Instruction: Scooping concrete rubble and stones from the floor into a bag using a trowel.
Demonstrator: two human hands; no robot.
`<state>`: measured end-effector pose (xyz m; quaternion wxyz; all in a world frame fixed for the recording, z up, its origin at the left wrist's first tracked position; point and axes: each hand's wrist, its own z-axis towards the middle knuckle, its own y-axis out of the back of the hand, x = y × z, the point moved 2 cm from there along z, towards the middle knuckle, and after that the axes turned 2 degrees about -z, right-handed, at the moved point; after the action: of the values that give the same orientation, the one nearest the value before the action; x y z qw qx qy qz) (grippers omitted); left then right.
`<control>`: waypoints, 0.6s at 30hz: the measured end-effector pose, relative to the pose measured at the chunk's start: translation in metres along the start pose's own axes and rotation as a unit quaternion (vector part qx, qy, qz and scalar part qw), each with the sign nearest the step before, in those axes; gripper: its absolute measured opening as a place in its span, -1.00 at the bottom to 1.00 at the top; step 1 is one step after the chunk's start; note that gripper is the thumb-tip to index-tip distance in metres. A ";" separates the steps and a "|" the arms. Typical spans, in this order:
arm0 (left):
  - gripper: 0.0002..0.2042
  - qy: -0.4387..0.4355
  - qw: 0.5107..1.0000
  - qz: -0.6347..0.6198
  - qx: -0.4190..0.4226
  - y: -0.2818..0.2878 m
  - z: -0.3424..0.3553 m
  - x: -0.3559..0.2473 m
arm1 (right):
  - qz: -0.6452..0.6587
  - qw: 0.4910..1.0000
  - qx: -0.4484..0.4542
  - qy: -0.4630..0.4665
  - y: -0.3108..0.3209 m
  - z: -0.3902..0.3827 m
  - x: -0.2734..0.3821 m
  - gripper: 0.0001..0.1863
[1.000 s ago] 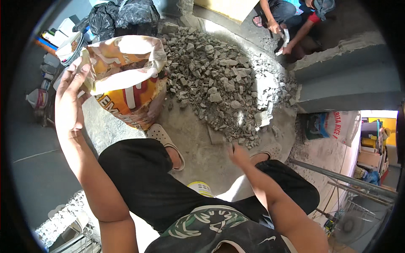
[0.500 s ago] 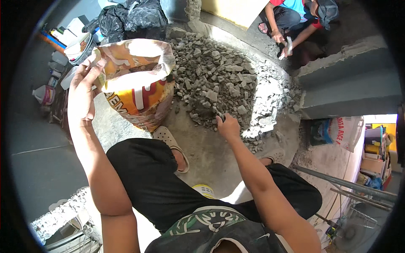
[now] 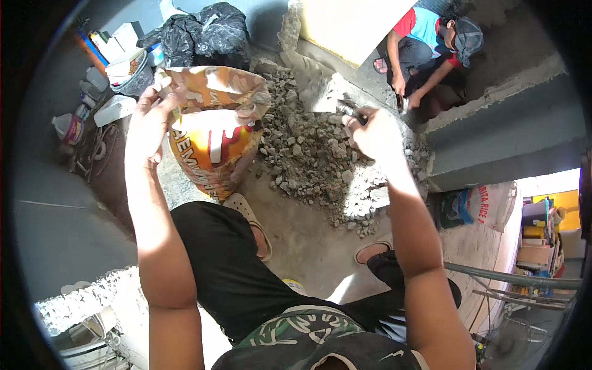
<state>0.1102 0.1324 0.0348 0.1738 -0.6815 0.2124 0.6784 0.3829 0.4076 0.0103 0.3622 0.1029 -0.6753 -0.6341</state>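
Note:
My left hand (image 3: 148,117) pinches the rim of an orange and yellow printed sack (image 3: 213,148), which stands upright with its mouth gaping. My right hand (image 3: 376,132), closed, is raised over the far part of a heap of grey rubble (image 3: 308,151). In it is the dark handle of a tool that looks like a trowel (image 3: 351,111); its grey blade blends with the dusty pile behind. The heap lies just right of the sack. What the sack contains is mostly hidden by its folded rim.
Black garbage bags (image 3: 222,37) and a bucket (image 3: 132,74) stand behind the sack. A crouching co-worker (image 3: 425,55) handles something small beyond the heap. A low broken wall (image 3: 499,135) runs along the right, with a white sack (image 3: 490,206) near it.
My right hand has lifted the tool from the near edge of the rubble, up and away toward its far side. My left hand keeps hold of the sack's rim; the view has shifted slightly.

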 end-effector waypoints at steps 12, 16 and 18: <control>-0.44 -0.012 0.999 -0.036 -0.031 -0.009 0.003 -0.008 | -0.091 0.953 -0.052 0.283 -0.023 0.015 0.136 -0.64; -0.42 -0.028 0.997 0.029 -0.060 0.010 0.008 0.007 | -0.156 0.922 -0.021 0.354 -0.055 0.028 0.158 -0.80; -0.42 -0.011 0.997 0.063 -0.050 0.014 0.009 0.010 | -0.147 0.913 -0.042 0.379 -0.050 0.038 0.165 -0.84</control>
<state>0.0951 0.1247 0.0254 0.0987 -0.6672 0.2187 0.7052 0.2251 0.3294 0.0254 0.4976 0.4182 -0.4373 -0.6216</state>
